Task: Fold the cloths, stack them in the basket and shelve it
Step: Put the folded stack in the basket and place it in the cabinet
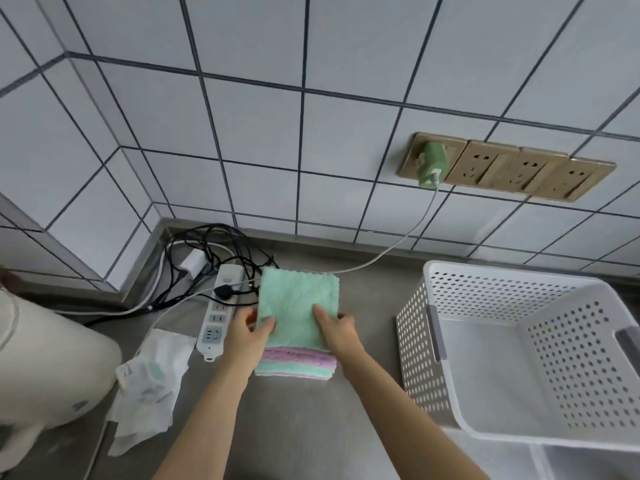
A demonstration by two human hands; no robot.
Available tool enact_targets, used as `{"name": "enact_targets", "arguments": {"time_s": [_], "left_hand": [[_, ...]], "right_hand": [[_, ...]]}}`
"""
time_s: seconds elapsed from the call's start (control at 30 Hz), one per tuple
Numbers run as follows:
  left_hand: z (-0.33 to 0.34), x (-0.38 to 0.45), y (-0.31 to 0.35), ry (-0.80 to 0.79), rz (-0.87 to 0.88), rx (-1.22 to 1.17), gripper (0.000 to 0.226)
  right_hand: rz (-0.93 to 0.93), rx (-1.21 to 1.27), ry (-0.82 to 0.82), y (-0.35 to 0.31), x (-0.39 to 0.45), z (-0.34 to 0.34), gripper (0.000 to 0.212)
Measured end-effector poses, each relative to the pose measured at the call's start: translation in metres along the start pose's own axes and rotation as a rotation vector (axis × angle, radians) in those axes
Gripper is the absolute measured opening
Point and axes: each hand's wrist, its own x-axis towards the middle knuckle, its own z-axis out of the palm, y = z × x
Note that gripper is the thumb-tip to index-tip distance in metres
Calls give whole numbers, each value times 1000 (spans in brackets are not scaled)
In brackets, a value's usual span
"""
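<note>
With my left hand (250, 332) and right hand (335, 328) pinching the green cloth (299, 303), I fear lifting unevenly topples the stack (296, 365) short of the basket (485, 372).

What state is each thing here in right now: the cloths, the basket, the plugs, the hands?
Cloth stack: folded, on the counter.
Top green cloth: folded, held at both near corners.
Basket: empty, tilted.
Green charger: plugged into wall socket.
Power strip: black plug inserted.
Left hand: pinching cloth.
Right hand: pinching cloth.
</note>
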Motion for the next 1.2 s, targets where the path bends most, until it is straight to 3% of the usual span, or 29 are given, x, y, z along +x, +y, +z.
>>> {"name": "enact_targets", "arguments": {"time_s": [0.1,0.2,0.23,0.37,0.53,0.77,0.9,1.0,1.2], "left_hand": [[-5,6,-15,-67,-94,-47,38],[-16,16,-33,-210,-317,-220,89],[-17,16,-37,-273,-383,-263,96],[-16,18,-37,-438,-456,-297,67],[-20,22,-30,-467,-508,-366,56],[-25,-2,-20,-532,-626,-399,35],[-26,-26,-26,-497,-587,-388,42],[-26,-41,-24,-479,-518,-397,45],[-26,-75,40,-374,-252,-515,43]], "right_hand": [[132,227,-134,27,14,-4,106],[156,301,-163,53,22,-1,113],[149,326,-174,57,23,0,109],[141,433,-249,50,16,-3,98],[136,407,-452,28,1,-12,64],[254,418,-640,21,-16,-20,69],[204,331,-633,37,-32,-23,63],[148,408,-646,38,-49,-28,59],[-149,481,-647,-6,-106,-62,51]]}}
